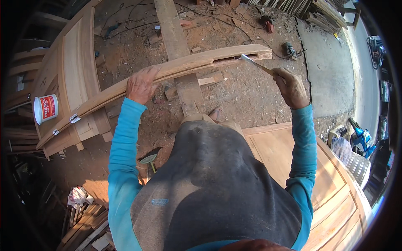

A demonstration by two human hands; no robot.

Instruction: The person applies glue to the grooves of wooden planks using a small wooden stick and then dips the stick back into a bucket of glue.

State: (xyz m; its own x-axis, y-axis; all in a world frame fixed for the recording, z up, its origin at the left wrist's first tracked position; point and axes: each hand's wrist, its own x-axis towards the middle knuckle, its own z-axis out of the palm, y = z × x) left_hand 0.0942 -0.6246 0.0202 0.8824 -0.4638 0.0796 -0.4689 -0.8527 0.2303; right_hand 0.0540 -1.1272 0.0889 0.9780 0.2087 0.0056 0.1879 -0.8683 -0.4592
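Observation:
A long wooden door stile (184, 63) runs slantwise across the view, from the lower left to the upper right. My left hand (142, 85) grips its edge left of the middle, fingers wrapped over it. Close to the far right end, a long slot (235, 60) is cut into the wood. My right hand (292, 87) is closed round a thin tan stick (261, 67) with a white tip. That tip is at the slot; whether it touches the wood I cannot tell. Two small whitish patches (74, 118) mark the stile's lower left end.
A white tub with a red label (46, 108) stands on a wooden panel at left. Another panelled door (293, 157) lies at right. A plank (173, 31) crosses the dirt floor under the stile. Power tools (289, 49), cords and scraps lie beyond; offcuts (86, 224) are piled lower left.

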